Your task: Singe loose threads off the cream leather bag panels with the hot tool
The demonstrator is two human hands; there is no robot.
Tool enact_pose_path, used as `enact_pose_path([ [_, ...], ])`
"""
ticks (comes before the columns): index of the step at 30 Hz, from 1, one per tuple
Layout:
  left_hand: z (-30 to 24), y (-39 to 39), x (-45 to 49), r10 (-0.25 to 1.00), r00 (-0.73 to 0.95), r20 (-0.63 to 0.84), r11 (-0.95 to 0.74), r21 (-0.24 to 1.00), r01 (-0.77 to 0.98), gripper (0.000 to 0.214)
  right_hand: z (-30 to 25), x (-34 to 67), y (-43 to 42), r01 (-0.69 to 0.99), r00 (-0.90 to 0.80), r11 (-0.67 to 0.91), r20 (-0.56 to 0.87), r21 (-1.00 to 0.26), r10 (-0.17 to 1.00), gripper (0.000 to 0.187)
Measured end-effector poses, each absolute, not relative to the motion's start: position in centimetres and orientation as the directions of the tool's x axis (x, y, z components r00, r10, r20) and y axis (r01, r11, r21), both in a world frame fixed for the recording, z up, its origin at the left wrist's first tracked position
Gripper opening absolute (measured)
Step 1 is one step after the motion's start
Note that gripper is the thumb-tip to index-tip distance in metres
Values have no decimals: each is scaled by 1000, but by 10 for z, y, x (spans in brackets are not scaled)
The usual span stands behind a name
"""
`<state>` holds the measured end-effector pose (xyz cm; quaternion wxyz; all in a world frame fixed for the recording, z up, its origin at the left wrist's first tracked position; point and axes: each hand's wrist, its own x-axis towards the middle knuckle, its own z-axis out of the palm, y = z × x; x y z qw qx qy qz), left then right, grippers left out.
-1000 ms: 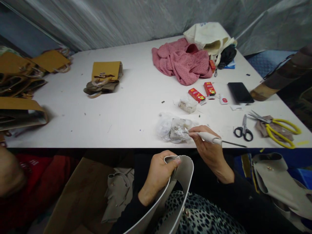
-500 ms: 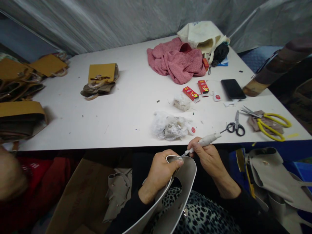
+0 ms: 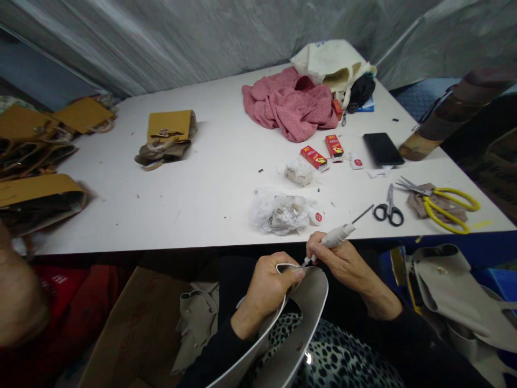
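Note:
My left hand (image 3: pixel 270 288) pinches the folded edge of a light grey leather bag piece (image 3: pixel 310 310), thumb on top. The piece hangs down over my lap in a curve, and a small metal fitting shows low on it. In my right hand (image 3: pixel 343 264) is a slim tool with a white wrapped handle (image 3: pixel 338 236). A thin metal rod sticks out of the tool's far end, pointing up and right. Its other tip meets the leather edge beside my left thumb; the exact contact point is too small to make out.
On the white table (image 3: pixel 210 205) lie crumpled plastic-wrapped lumps (image 3: pixel 283 213), red boxes (image 3: pixel 315 158), black-handled scissors (image 3: pixel 389 210), yellow-handled scissors (image 3: pixel 450 205) and a phone (image 3: pixel 383 149). Mustard bags (image 3: pixel 172 126) stand leftward. Grey bag pieces (image 3: pixel 448 285) lie at right. Another person's arm (image 3: pixel 20 291) is at left.
My right hand and the tool have shifted slightly left, and the rod now points up more steeply. The mustard bag near the other person at left has moved a little right.

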<state>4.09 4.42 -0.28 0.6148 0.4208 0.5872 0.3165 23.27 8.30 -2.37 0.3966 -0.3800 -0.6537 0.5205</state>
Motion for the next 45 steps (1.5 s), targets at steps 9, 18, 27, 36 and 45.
enact_pose_path([
  [9, -6, 46, 31, 872, 69, -484, 483, 875, 34, 21, -53, 218, 64, -141, -77, 89, 101, -986, 992, 33],
  [18, -1, 52, -16, 858, -119, -500, 488, 865, -116, 33, -37, 203, 107, 289, 83, 286, 322, -913, 943, 25],
  [27, -13, 57, -40, 839, -125, -529, 500, 842, -203, 39, -42, 199, 125, 470, -64, 387, 407, -793, 911, 27],
  [36, -18, 57, -39, 817, -78, -572, 535, 801, -267, 39, -26, 184, 140, 734, -365, 547, 445, -402, 818, 41],
  [45, -19, 54, -44, 822, 15, -569, 544, 778, -314, 44, -22, 197, 129, 551, -239, 526, 482, -648, 843, 31],
])
